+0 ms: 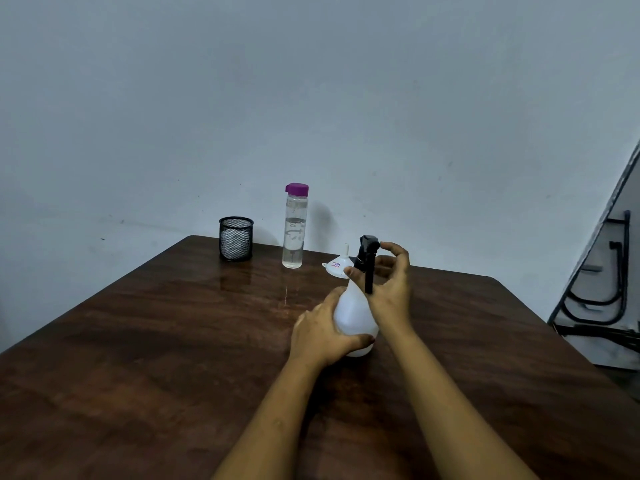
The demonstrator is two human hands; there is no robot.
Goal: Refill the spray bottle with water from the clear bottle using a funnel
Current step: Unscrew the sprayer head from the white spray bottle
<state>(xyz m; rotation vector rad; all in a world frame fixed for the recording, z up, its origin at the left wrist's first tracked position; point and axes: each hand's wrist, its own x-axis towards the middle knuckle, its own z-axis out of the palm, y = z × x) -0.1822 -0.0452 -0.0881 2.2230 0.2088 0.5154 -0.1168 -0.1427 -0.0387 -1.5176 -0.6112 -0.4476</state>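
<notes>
Both forearms reach in from the near edge of the dark wooden bench [138, 341] to the white spray bottle [353, 317], which stands upright near the middle. Wrapped around its round lower body, the left hand [322, 332] is closed on it and pins it down. At the top, the right hand [389, 282] curls its fingers loosely round the black trigger head [366, 258], thumb and fingertips at the collar; how firm that grip is cannot be read.

Judging by this, the step in hand is unscrewing the head. It should go best with the body held still against the bench, the turning done at the collar, not the trigger lever, and the head lifted straight up so the dip tube comes out clean.

As for contents, the spray bottle is opaque white, so its level cannot be seen. Farther back stands the clear bottle [294, 230], its purple cap [296, 189] on, with water to roughly two thirds of its height. Just behind the spray bottle a white funnel [339, 263] lies mouth-down, spout up, untouched. Left of the clear bottle sits a black mesh pen cup [236, 239]; what is inside is unclear.
</notes>
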